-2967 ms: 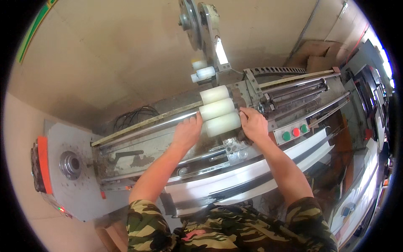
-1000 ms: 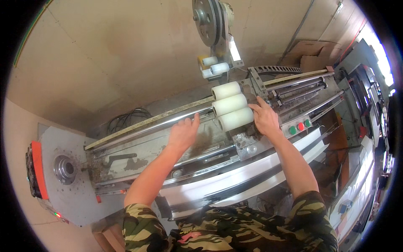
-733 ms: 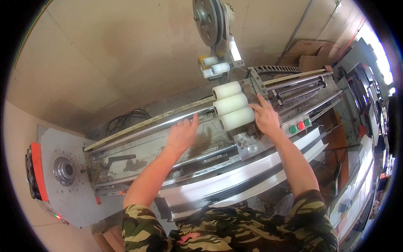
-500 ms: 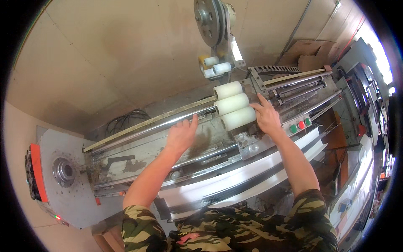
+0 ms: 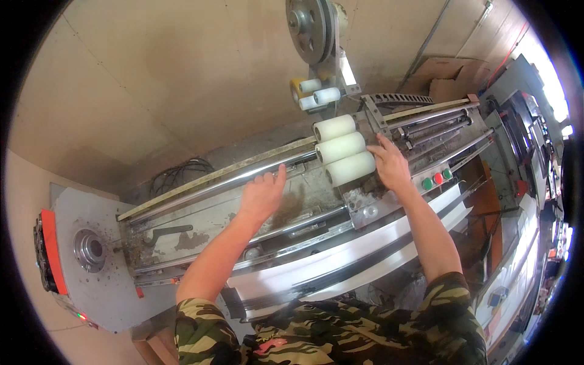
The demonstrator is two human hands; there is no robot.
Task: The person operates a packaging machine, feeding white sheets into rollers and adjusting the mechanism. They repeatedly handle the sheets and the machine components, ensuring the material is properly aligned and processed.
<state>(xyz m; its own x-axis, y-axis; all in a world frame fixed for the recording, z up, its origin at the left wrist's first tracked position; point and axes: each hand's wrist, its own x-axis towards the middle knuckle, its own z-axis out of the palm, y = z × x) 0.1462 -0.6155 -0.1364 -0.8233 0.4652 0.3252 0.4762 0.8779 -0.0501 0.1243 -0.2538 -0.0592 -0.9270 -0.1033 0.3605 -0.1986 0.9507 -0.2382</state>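
Three thick white rollers (image 5: 340,148) lie side by side, mounted across the rails of a long machine. Beside their right ends is my right hand (image 5: 391,165), its fingers stretched and apart; one fingertip is very near the middle roller, and I cannot tell if it touches. Over the machine's bed, left of the rollers, hovers my left hand (image 5: 263,193). Its index finger points away from me and the others are curled, with nothing visible in them. The polished back rail (image 5: 243,178) runs past that fingertip.
Red and green push buttons (image 5: 438,178) sit right of my right forearm. A hook-shaped wrench (image 5: 170,232) lies on the bed. At the left end stands a grey housing with a round chuck (image 5: 89,250). Behind the rollers rises a large grey pulley (image 5: 307,30). White sheet guards (image 5: 328,261) line the near side.
The rollers and pulley appear slightly farther right in the view. My right hand has shifted a little within the picture, its fingers drawn slightly closer together. My left hand stays nearly still.
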